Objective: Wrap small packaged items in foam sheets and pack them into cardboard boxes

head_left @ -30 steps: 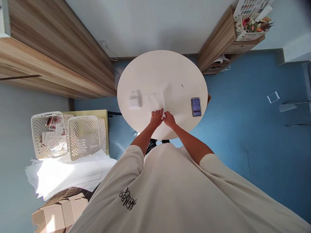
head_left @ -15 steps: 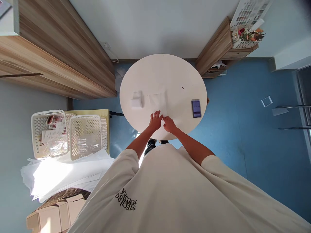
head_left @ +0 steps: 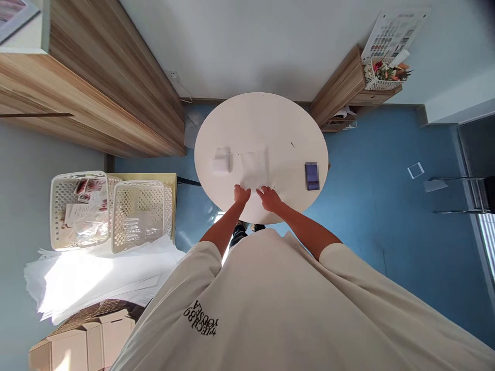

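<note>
A thin, soft white sheet (head_left: 254, 166), roughly square, lies on the round white table (head_left: 263, 113). At its near left corner my left hand (head_left: 242, 194) has its fingers closed on the edge. My right hand (head_left: 269, 199) grips the near right corner between thumb and fingers. The fingertips are small here, and whether the sheet's near edge is folded is hard to make out. Left of the sheet sits a small pile of folded white pieces (head_left: 220, 161), touched by neither hand.
A blurred dark phone-like object (head_left: 312, 176) lies on the table's right side. White perforated baskets (head_left: 141, 189) stand at the left, above white paper sheets (head_left: 154, 273) and cardboard boxes (head_left: 88, 342). A tall wooden cabinet (head_left: 135, 77) and a low wooden cabinet (head_left: 340, 85) flank the table.
My hands have moved apart along the sheet's near edge, the left one going left and slightly down. The sheet now looks flatter and squarer. The camera view has shifted slightly.
</note>
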Motion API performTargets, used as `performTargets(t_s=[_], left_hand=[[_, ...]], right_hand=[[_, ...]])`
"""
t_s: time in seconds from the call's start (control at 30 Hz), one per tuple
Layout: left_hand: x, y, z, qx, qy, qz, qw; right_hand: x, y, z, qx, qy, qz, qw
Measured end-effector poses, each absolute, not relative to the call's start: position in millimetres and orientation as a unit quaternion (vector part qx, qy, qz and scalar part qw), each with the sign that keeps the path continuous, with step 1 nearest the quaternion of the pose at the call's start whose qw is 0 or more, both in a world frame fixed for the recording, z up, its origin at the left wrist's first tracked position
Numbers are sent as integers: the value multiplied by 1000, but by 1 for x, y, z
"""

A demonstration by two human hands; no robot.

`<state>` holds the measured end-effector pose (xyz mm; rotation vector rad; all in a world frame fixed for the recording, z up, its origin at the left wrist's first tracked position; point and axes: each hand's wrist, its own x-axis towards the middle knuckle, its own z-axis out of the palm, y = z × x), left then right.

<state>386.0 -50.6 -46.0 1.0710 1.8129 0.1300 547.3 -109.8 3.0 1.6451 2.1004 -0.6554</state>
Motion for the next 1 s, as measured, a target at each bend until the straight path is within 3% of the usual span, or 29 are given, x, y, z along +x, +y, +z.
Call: performTargets(t_s=[0.77,1.0], left_hand=[[389,-46,-42,477,695,51,536],[399,-43,-32,502,674,39,541]], right_hand=[[547,-106,-5,578,750,-269,176],[562,-111,-5,578,748,-304,117]])
